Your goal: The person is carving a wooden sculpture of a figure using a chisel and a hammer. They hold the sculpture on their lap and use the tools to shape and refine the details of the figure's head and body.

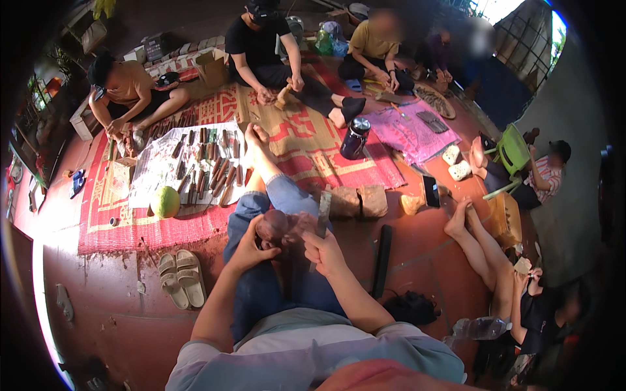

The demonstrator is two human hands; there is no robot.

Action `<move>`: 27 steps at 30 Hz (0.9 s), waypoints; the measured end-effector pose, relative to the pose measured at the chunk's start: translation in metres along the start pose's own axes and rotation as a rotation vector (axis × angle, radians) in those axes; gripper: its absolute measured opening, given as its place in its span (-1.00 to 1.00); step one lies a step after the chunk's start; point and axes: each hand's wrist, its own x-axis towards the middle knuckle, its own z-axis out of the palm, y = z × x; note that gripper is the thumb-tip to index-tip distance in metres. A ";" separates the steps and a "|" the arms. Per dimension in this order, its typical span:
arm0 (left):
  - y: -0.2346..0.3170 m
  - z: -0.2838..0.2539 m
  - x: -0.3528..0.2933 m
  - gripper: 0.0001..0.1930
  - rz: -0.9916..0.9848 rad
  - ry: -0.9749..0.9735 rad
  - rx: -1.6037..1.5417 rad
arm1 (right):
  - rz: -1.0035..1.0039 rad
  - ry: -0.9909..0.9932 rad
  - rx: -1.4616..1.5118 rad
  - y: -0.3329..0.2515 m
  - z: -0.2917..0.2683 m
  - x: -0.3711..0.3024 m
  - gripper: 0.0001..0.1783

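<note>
My left hand [248,249] is closed round the rounded end of a reddish-brown carved piece [274,225], which looks like wood, above my lap. In my right hand [326,254] a flat grey metal tool [324,212], shaped like a file, stands nearly upright. Its lower end comes out beneath my fist. The tool is close beside the carving's right end; whether they touch I cannot tell. Beyond my left leg, many carving tools [210,151] with brown handles lie in rows on a white printed sheet [145,179].
A green round fruit [165,202] sits at the sheet's near corner, sandals [182,280] left of me. Right of my knees are wooden blocks [373,201] and a black bar [383,260]. A dark flask [355,139] stands on the red mat [313,176]. Several people work around.
</note>
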 end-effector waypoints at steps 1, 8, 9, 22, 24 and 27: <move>0.013 -0.002 0.001 -0.02 -0.073 -0.041 -0.013 | 0.007 0.004 -0.003 0.002 0.002 -0.002 -0.46; 0.062 -0.021 0.009 0.00 0.146 -0.035 -0.220 | 0.010 0.084 -0.064 -0.011 -0.023 0.007 -0.68; 0.075 -0.017 0.012 -0.05 0.174 0.011 -0.144 | -0.015 0.086 0.017 -0.014 -0.026 0.009 -0.70; 0.103 0.067 0.049 -0.82 0.218 0.420 0.226 | -0.196 0.062 0.433 -0.033 -0.072 0.016 -0.54; 0.109 0.063 0.048 -0.82 0.172 0.387 0.220 | -0.189 -0.358 0.501 -0.032 -0.095 0.027 -0.53; 0.105 0.056 0.044 -0.82 0.166 0.321 0.222 | -0.229 0.015 0.268 -0.038 -0.080 0.019 -0.59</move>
